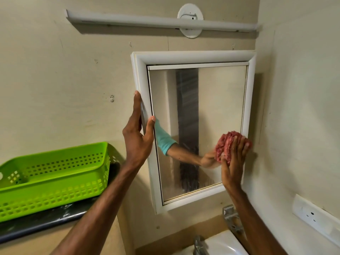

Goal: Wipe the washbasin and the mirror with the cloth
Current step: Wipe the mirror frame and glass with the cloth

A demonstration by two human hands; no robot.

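Pressing cloth [227,146] to mirror [198,115] (right hand [234,159]); left hand [138,137] grips frame.

Glass: the upper and middle mirror [211,100] lie bare before you; nothing blocks a sweep there.
Left edge: your left hand [138,137] grips the frame [141,74], fingers [137,105] behind it, thumb on the front, closing off that stretch.
Lower right: your right hand [233,159] presses the cloth [225,144] against the glass, tight against the right frame; the side wall [298,107] stands near beyond.
Above: a light bar [128,20] juts from the wall, well clear of the frame.
Below: tap [199,245] and basin [223,243] crowd the lower corner.
Left: a green basket [55,173] fills the worktop [36,225].
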